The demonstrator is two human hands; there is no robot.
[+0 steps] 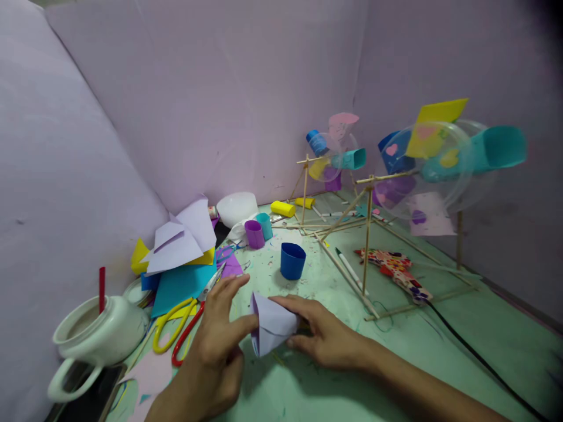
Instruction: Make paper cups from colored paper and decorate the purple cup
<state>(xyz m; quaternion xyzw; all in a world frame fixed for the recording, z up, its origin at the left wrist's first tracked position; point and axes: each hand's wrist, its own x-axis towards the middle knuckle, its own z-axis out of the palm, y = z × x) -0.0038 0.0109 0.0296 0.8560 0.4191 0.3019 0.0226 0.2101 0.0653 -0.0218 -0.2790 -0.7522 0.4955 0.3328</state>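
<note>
A folded white paper piece (275,323), pocket-like with its wider opening facing left, is held above the green table. My right hand (323,334) grips its narrower right end between thumb and fingers. On the opposite side, my left hand (222,337) has its fingers spread, with the thumb at the paper's open edge. Just beyond the paper stands a dark blue paper cup (292,261). Purple (254,234) and teal paper cups (264,226) stand together farther back. Beside my left hand lie scissors (176,328) with yellow and red handles, partly hidden by that hand.
Two stick-framed wheels with coloured paper cups stand on the right, the nearer wheel (444,170) largest. A patterned glue gun (398,269) with a black cord lies beneath it. On the left are a white pot (101,334) and stacked paper sheets (180,240). Walls enclose the table.
</note>
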